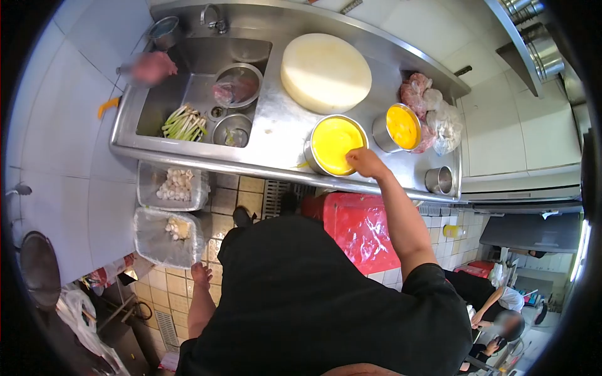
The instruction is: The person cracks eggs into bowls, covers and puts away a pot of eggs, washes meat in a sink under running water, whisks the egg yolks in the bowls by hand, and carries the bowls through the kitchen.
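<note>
From my remote seat I see the metal pot, holding yellow liquid, standing on the table close to its front edge. My right hand is over the pot's near right rim, its fingers curled in toward the yellow surface; whether they are clenched on nothing or grasping some thin tool, I cannot tell from above. My left hand hangs low beside the lined bin, fingers loosely spread and grasping nothing

The main danger, as I judge it, is a spill: the liquid sits high enough that a hard push or quick stroke could slop it over, and with no other hand bracing the wall, the pot might slide or tip toward the edge. The yellow smear beside it could worsen any slipping. Overflow would probably land on the red container below. The second pot stands just to the right, so a wide swing of my right forearm might knock it
</note>
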